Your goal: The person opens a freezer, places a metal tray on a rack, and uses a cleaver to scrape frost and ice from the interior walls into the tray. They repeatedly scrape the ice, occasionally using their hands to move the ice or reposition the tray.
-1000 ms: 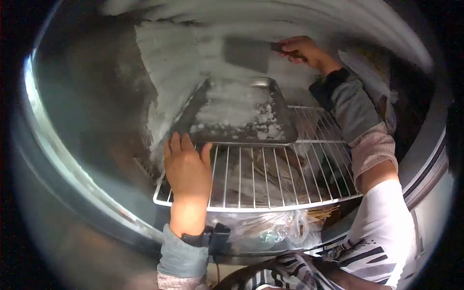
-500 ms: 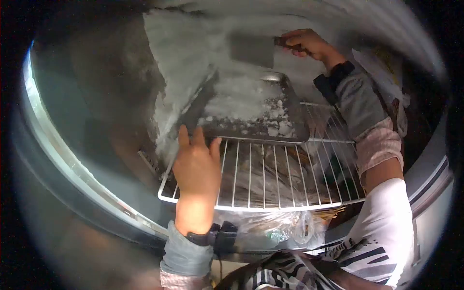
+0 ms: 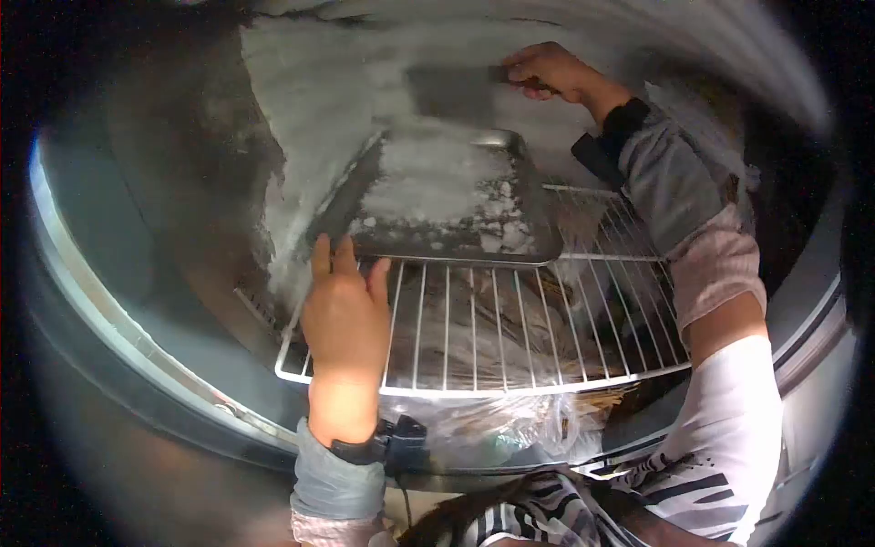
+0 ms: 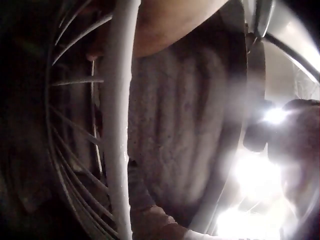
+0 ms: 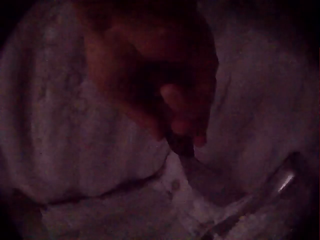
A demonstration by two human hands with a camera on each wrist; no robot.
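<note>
In the head view my right hand [image 3: 547, 73] grips the dark handle of a cleaver [image 3: 451, 96]. Its wide grey blade lies close against the frosted back wall [image 3: 319, 82], above the far edge of a metal tray [image 3: 428, 259]. The right wrist view is dim, with the curled fingers [image 5: 172, 100] round the handle and the blade [image 5: 215, 185] pointing down and right. Loose white frost [image 3: 424, 191] covers much of the tray. My left hand [image 3: 346, 314] is at the tray's near left corner, its fingers fairly straight and spread, fingertips right at the rim.
The tray rests on a white wire rack [image 3: 474, 392] inside a refrigerator compartment. Below the rack lie clear plastic bags [image 3: 510, 424]. A plastic bag [image 3: 679, 109] hangs or lies along the right side. Thick frost coats the back and left walls.
My right hand has shifted slightly left with the cleaver along the frosted wall. My left hand stays at the tray's near left corner. The head view has swung a little back and forth.
</note>
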